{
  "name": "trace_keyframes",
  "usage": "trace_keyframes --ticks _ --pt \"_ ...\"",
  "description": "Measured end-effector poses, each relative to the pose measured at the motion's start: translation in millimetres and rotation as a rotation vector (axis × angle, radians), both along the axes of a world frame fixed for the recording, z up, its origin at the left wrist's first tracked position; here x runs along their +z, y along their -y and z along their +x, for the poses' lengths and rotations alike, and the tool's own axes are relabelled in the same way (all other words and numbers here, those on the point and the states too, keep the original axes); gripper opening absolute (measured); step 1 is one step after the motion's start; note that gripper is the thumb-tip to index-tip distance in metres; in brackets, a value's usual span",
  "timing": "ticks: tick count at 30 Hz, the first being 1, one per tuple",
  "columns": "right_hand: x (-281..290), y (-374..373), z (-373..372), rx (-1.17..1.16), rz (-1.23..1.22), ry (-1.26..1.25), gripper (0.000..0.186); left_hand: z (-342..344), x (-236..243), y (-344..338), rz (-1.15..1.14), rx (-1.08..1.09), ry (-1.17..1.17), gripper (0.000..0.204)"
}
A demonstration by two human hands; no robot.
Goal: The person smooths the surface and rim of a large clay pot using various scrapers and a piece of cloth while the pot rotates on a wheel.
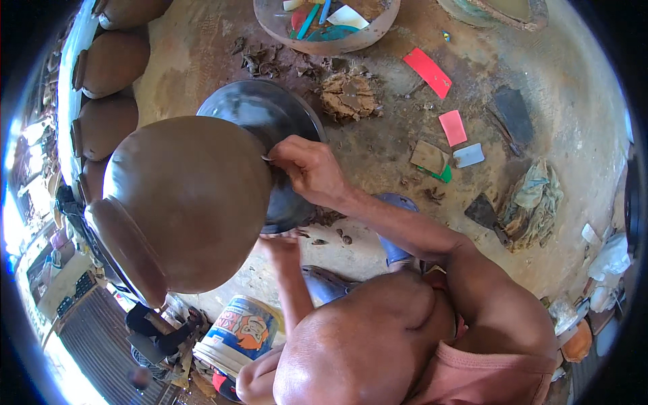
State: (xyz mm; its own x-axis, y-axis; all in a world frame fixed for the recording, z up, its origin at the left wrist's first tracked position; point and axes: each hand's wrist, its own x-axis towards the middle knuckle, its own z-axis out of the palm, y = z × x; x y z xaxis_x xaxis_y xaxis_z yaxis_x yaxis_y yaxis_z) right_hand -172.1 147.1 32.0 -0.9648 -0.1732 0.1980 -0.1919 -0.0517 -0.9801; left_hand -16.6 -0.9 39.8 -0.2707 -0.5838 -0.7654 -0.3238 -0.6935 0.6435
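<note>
Row of pots: Brown pots [111,64] are lined up along the left side; the row is cut off at the upper edge and covered lower down by the nearer pot [192,196].
Pot: Its mouth is pointed to the lower left and its base end to the upper right, the long axis running between them. The mouth's inside is hidden; whether the pot is upright or tilted cannot be told.
Bucket: A printed bucket [236,331] is seen below the pot.
Wheel: The dark disc [290,115] is partly covered by the pot, so the contact between them is hidden.
Left hand: The hand [282,248] is placed by the pot's lower right side, near the disc's edge. Its fingers are partly hidden; their grip cannot be told.
Right hand: The nearer hand [307,169] is held at the base end, the pot lying directly left of its fingers. These are curled inward; whether the pale sliver at their tips is a tool or a nail cannot be told.
Floor: A clay lump [351,96], a red strip [428,72] and a crumpled cloth [533,202] are strewn rightward.
</note>
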Motion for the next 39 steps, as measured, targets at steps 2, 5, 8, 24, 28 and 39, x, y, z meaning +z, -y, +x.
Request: trace_keyframes --ticks 2,5,8,24,28,39 --pt "6 7 5 0.010 -0.019 -0.014 0.034 15 -24 53 -0.136 -0.096 -0.155 0.074" --pt "1 7 7 -0.008 0.007 -0.026 0.031 1 -31 -28 -0.075 0.156 0.016 0.077" --pt "-3 -1 5 -0.001 0.032 -0.012 0.030 10 -24 -80 0.301 -0.205 0.031 0.067" --pt "-6 -1 -2 -0.046 0.045 0.038 0.028 10 -2 -75 0.339 -0.206 0.015 0.079" --pt "6 5 -4 -0.031 0.043 0.044 0.024 7 -9 -28 0.144 0.064 0.059 0.076" --pt "8 11 3 0.004 0.008 0.107 0.023 -6 -22 51 -0.087 -0.016 -0.055 0.055"
